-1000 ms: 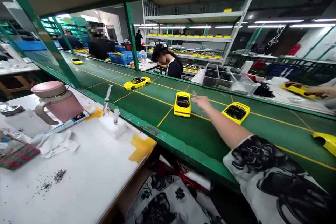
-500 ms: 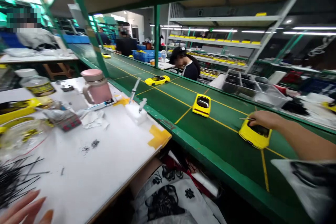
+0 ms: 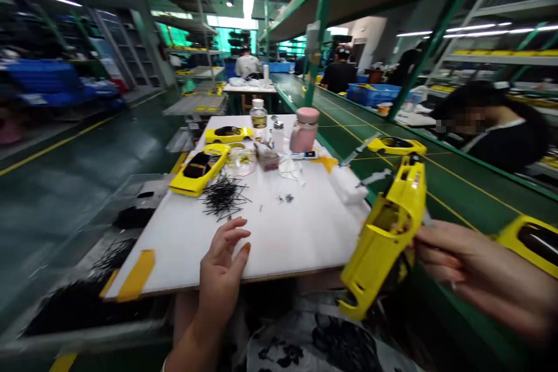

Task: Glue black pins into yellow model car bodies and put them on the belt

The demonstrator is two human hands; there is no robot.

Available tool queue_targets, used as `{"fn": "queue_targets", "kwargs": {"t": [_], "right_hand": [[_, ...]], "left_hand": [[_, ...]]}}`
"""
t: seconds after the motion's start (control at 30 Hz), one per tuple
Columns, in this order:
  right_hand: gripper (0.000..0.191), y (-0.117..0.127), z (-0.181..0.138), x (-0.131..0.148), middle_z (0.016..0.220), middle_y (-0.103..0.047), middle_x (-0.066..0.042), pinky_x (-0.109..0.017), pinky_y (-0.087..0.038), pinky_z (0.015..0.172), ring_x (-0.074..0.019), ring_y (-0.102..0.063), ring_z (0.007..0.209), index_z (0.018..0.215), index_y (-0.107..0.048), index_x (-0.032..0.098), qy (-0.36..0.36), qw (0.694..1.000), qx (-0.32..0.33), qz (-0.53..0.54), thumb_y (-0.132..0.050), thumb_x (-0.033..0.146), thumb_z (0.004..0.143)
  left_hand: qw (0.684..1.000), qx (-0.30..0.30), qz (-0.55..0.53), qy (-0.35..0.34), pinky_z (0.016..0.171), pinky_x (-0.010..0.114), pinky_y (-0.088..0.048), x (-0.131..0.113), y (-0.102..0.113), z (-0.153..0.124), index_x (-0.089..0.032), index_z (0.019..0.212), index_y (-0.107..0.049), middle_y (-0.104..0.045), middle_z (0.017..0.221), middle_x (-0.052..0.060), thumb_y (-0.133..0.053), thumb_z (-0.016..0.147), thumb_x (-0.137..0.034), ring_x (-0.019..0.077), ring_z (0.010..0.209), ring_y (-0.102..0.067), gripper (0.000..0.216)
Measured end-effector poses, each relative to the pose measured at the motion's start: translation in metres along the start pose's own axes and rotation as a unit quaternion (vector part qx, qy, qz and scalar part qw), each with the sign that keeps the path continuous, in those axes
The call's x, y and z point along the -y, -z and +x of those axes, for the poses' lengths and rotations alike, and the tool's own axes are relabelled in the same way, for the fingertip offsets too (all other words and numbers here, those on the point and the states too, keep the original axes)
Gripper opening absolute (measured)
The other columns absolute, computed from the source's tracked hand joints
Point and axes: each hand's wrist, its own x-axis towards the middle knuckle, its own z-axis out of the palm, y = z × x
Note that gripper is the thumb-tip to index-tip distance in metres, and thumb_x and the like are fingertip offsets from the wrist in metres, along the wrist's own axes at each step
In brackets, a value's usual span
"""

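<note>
My right hand [image 3: 453, 264] grips a yellow toy car body [image 3: 386, 232], held tilted on end over the near edge of the white work board [image 3: 279, 232]. My left hand [image 3: 222, 267] hovers open at the board's front edge, fingers spread, holding nothing. A pile of thin black rods [image 3: 222, 196] lies on the board just beyond it. Another yellow car body [image 3: 198, 170] rests at the board's left side, and a third yellow car body [image 3: 227, 134] sits farther back.
A pink mug [image 3: 304, 129], a bottle [image 3: 258, 117] and small parts crowd the board's far end. The green conveyor belt [image 3: 457, 186] on the right carries more yellow cars [image 3: 529, 242]. A person in black [image 3: 492, 128] sits across it. Black parts trays [image 3: 108, 256] lie at my left.
My right hand lifted the yellow car body off the conveyor and brought it over to the board. My view swung left, and my left hand rose into view at the board's edge.
</note>
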Motion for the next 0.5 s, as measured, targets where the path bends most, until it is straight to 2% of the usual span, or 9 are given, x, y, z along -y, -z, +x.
{"fn": "queue_targets", "kwargs": {"t": [0.03, 0.07, 0.1, 0.17, 0.23, 0.33, 0.4, 0.5], "right_hand": [[0.041, -0.033, 0.005, -0.003, 0.074, -0.068, -0.005, -0.008, -0.031, 0.029, 0.0036, -0.031, 0.04, 0.071, -0.07, 0.009, -0.039, 0.998, 0.02, 0.034, -0.104, 0.021, 0.05], [0.041, -0.06, 0.008, -0.006, 0.076, -0.067, -0.004, -0.007, -0.03, 0.028, 0.0042, -0.03, 0.04, 0.081, -0.073, 0.009, -0.07, 0.995, 0.033, 0.066, -0.102, 0.018, 0.052], [0.04, -0.081, 0.013, -0.009, 0.077, -0.066, -0.003, -0.008, -0.029, 0.027, 0.0041, -0.03, 0.039, 0.09, -0.074, 0.008, -0.101, 0.989, 0.039, 0.098, -0.098, 0.015, 0.058], [0.027, -0.109, 0.025, -0.014, 0.074, -0.062, -0.001, -0.008, -0.027, 0.025, 0.0021, -0.032, 0.037, 0.104, -0.072, 0.008, -0.142, 0.978, 0.037, 0.151, -0.083, 0.011, 0.079], [0.014, -0.123, 0.044, -0.019, 0.068, -0.056, 0.001, -0.009, -0.027, 0.025, -0.0002, -0.036, 0.035, 0.108, -0.069, 0.009, -0.169, 0.966, 0.035, 0.194, -0.061, 0.01, 0.096], [0.023, -0.133, 0.071, -0.026, 0.062, -0.045, 0.006, -0.009, -0.028, 0.026, -0.0024, -0.04, 0.034, 0.116, -0.065, 0.009, -0.196, 0.95, 0.057, 0.237, -0.045, 0.014, 0.107], [0.029, -0.137, 0.083, -0.029, 0.062, -0.044, 0.007, -0.01, -0.029, 0.025, -0.0031, -0.041, 0.033, 0.125, -0.063, 0.008, -0.203, 0.943, 0.065, 0.257, -0.041, 0.019, 0.109], [0.035, -0.14, 0.092, -0.032, 0.066, -0.049, 0.004, -0.012, -0.031, 0.025, -0.0039, -0.043, 0.034, 0.135, -0.058, 0.005, -0.194, 0.94, 0.063, 0.275, -0.038, 0.019, 0.109]], "left_hand": [[1.0, -0.006, -0.002, -0.005, 0.113, 0.039, -0.052, -0.006, 0.01, -0.006, -0.022, 0.097, -0.074, -0.066, 0.132, 0.012, -0.074, 0.091, -0.03, 0.0275, 0.137, -0.058, 0.01], [1.0, -0.018, 0.0, -0.011, 0.113, 0.037, -0.051, -0.012, 0.021, -0.011, -0.023, 0.098, -0.074, -0.065, 0.134, 0.011, -0.072, 0.093, -0.027, 0.0264, 0.139, -0.056, 0.008], [0.999, -0.033, 0.007, -0.019, 0.113, 0.034, -0.051, -0.018, 0.033, -0.015, -0.024, 0.1, -0.074, -0.065, 0.135, 0.01, -0.071, 0.093, -0.026, 0.0252, 0.14, -0.056, 0.007], [0.997, -0.065, 0.038, -0.029, 0.111, 0.031, -0.052, -0.025, 0.059, -0.017, -0.025, 0.1, -0.073, -0.065, 0.133, 0.009, -0.07, 0.094, -0.023, 0.0231, 0.138, -0.057, 0.007], [0.992, -0.069, 0.099, -0.027, 0.108, 0.03, -0.053, -0.029, 0.082, -0.012, -0.026, 0.101, -0.073, -0.066, 0.131, 0.008, -0.069, 0.094, -0.022, 0.0219, 0.135, -0.059, 0.009], [0.977, -0.019, 0.21, -0.011, 0.103, 0.034, -0.056, -0.03, 0.099, 0.012, -0.026, 0.105, -0.073, -0.065, 0.133, 0.008, -0.067, 0.093, -0.021, 0.0229, 0.128, -0.063, 0.015], [0.953, 0.034, 0.3, -0.007, 0.1, 0.036, -0.058, -0.029, 0.096, 0.036, -0.024, 0.11, -0.072, -0.065, 0.133, 0.009, -0.064, 0.092, -0.018, 0.0229, 0.123, -0.065, 0.021], [0.894, 0.116, 0.432, -0.008, 0.096, 0.035, -0.058, -0.022, 0.077, 0.072, -0.022, 0.111, -0.073, -0.069, 0.12, 0.008, -0.063, 0.091, -0.012, 0.0214, 0.113, -0.067, 0.025]]}}
